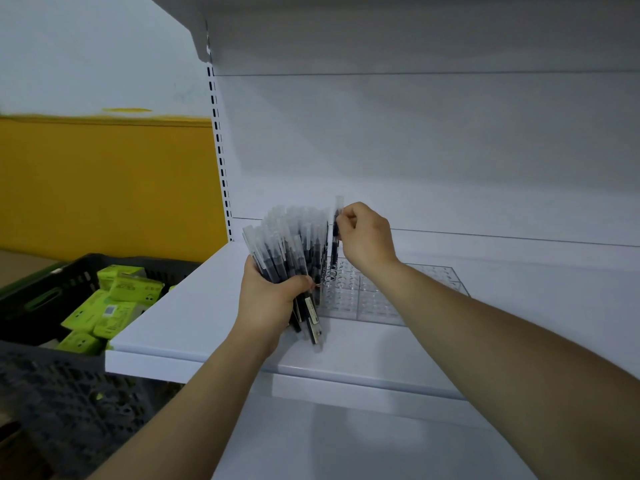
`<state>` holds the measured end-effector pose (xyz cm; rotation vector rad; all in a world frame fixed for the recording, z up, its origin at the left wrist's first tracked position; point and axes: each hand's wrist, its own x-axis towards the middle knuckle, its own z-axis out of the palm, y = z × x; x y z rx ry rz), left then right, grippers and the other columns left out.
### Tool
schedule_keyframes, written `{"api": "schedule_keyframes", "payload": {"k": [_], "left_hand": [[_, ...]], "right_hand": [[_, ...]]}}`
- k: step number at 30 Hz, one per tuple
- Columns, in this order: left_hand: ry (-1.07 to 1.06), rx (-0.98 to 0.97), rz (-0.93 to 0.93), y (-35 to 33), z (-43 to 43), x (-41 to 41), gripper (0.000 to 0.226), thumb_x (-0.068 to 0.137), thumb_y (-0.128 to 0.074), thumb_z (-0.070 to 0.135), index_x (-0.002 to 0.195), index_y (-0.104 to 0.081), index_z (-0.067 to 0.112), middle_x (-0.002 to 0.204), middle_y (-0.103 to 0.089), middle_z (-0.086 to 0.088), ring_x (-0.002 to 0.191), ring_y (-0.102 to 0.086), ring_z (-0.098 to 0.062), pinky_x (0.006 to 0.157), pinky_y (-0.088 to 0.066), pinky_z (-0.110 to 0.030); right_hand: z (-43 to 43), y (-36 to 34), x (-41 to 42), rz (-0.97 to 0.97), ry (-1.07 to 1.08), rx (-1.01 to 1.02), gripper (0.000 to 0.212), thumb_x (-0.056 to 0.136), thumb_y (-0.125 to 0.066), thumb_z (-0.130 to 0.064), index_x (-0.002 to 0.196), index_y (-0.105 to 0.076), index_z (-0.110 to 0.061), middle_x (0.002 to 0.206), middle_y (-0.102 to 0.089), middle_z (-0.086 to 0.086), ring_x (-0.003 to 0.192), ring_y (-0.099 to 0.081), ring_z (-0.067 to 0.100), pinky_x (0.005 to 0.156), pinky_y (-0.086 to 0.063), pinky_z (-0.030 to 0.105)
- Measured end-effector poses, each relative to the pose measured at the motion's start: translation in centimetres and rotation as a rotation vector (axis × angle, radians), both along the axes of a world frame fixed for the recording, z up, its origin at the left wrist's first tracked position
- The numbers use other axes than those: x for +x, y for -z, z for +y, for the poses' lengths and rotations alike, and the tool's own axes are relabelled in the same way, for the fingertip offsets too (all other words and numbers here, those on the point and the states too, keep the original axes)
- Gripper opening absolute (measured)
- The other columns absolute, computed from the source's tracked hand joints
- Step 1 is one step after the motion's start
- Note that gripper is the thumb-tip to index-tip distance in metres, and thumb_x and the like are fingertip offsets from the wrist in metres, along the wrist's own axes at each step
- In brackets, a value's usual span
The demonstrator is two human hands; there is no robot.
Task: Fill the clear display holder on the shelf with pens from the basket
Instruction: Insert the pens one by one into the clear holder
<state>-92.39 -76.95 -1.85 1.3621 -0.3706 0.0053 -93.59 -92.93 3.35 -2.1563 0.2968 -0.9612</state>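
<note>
My left hand [268, 299] grips a thick bundle of pens [291, 244] with black barrels and frosted caps, fanned upward above the white shelf [194, 313]. My right hand [367, 237] pinches a single pen [336, 233] near its cap and holds it upright over the back left corner of the clear display holder [388, 299]. The holder lies flat on the shelf with rows of round holes. The lower tip of the single pen sits at the holes; I cannot tell whether it is inside one.
A dark plastic basket [52, 393] stands at the lower left, below the shelf edge, holding several green boxes [104, 306]. A slotted shelf upright [218, 150] runs up the left side. Another white shelf [415, 36] hangs overhead.
</note>
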Motion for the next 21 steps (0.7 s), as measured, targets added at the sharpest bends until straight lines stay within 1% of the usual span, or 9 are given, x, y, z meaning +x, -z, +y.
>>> {"api": "schedule_keyframes", "payload": {"k": [3, 6, 8, 11, 13, 14, 16, 18, 21], "left_hand": [[-0.004, 0.004, -0.001, 0.0, 0.1, 0.0, 0.055, 0.069, -0.073, -0.010, 0.115, -0.054, 0.013, 0.102, -0.070, -0.008, 0.094, -0.069, -0.028, 0.086, -0.056, -0.048], [0.002, 0.004, 0.006, 0.1, 0.0, 0.1, 0.054, 0.069, -0.073, -0.010, 0.114, -0.054, 0.012, 0.100, -0.070, -0.009, 0.092, -0.069, -0.029, 0.086, -0.056, -0.050], [0.011, 0.013, 0.009, 0.0, 0.0, 0.0, 0.056, 0.064, -0.075, -0.005, 0.114, -0.055, 0.012, 0.100, -0.071, -0.010, 0.092, -0.069, -0.030, 0.085, -0.056, -0.051], [0.008, 0.026, 0.014, -0.3, -0.1, -0.2, 0.062, 0.055, -0.074, 0.007, 0.114, -0.055, 0.012, 0.099, -0.071, -0.011, 0.091, -0.069, -0.031, 0.084, -0.057, -0.051], [0.011, 0.025, 0.008, -0.4, -0.2, -0.3, 0.063, 0.053, -0.073, 0.009, 0.114, -0.055, 0.012, 0.100, -0.071, -0.010, 0.091, -0.069, -0.031, 0.084, -0.057, -0.051], [0.017, 0.027, 0.003, -0.5, -0.2, -0.4, 0.064, 0.053, -0.074, 0.008, 0.114, -0.055, 0.012, 0.100, -0.071, -0.010, 0.092, -0.069, -0.031, 0.084, -0.057, -0.051], [0.035, 0.036, -0.012, -0.6, -0.2, -0.4, 0.062, 0.056, -0.074, 0.005, 0.115, -0.056, 0.011, 0.100, -0.071, -0.010, 0.092, -0.069, -0.031, 0.083, -0.057, -0.050], [0.051, 0.027, -0.023, -0.8, -0.3, -0.6, 0.058, 0.060, -0.073, -0.003, 0.115, -0.056, 0.009, 0.099, -0.070, -0.013, 0.091, -0.069, -0.034, 0.080, -0.058, -0.047], [0.070, 0.015, -0.038, -1.1, -0.5, -0.9, 0.059, 0.059, -0.071, -0.003, 0.116, -0.056, 0.009, 0.099, -0.070, -0.014, 0.089, -0.069, -0.033, 0.076, -0.059, -0.045]], "right_hand": [[-0.4, 0.1, 0.1, 0.037, 0.004, -0.011, 0.017, 0.098, -0.049, -0.020, 0.094, -0.060, -0.008, 0.082, -0.064, 0.005, 0.076, -0.060, 0.025, 0.068, -0.049, 0.035], [-0.6, 0.9, 0.4, 0.162, 0.007, -0.065, 0.016, 0.098, -0.047, -0.021, 0.090, -0.058, -0.012, 0.079, -0.058, -0.001, 0.072, -0.054, 0.019, 0.057, -0.040, 0.027], [-0.6, 1.0, 0.4, 0.190, 0.009, -0.060, 0.016, 0.098, -0.046, -0.020, 0.088, -0.056, -0.013, 0.077, -0.056, -0.002, 0.071, -0.052, 0.017, 0.055, -0.038, 0.024], [-0.5, 0.9, 0.3, 0.220, 0.005, -0.076, 0.016, 0.097, -0.049, -0.023, 0.091, -0.059, -0.012, 0.083, -0.060, 0.001, 0.077, -0.055, 0.019, 0.065, -0.040, 0.026], [-0.2, 0.9, -0.3, 0.156, 0.016, -0.026, 0.012, 0.095, -0.054, -0.027, 0.095, -0.058, -0.015, 0.082, -0.058, -0.004, 0.074, -0.053, 0.013, 0.068, -0.041, 0.025], [0.0, 0.9, -0.7, 0.091, 0.011, 0.013, 0.010, 0.093, -0.057, -0.027, 0.092, -0.057, -0.017, 0.078, -0.056, -0.007, 0.071, -0.052, 0.009, 0.067, -0.041, 0.024], [0.7, 0.5, -1.9, -0.014, -0.045, 0.064, 0.012, 0.091, -0.062, -0.027, 0.081, -0.060, -0.020, 0.071, -0.057, -0.010, 0.064, -0.051, 0.002, 0.061, -0.042, 0.016], [1.5, 0.0, -3.0, -0.009, -0.145, 0.081, 0.016, 0.090, -0.064, -0.030, 0.075, -0.064, -0.022, 0.068, -0.059, -0.013, 0.061, -0.052, -0.002, 0.057, -0.039, 0.008], [2.4, -0.5, -3.8, 0.104, -0.269, 0.053, 0.017, 0.089, -0.065, -0.036, 0.087, -0.074, -0.021, 0.077, -0.064, -0.017, 0.071, -0.057, -0.005, 0.065, -0.041, 0.011]]}}
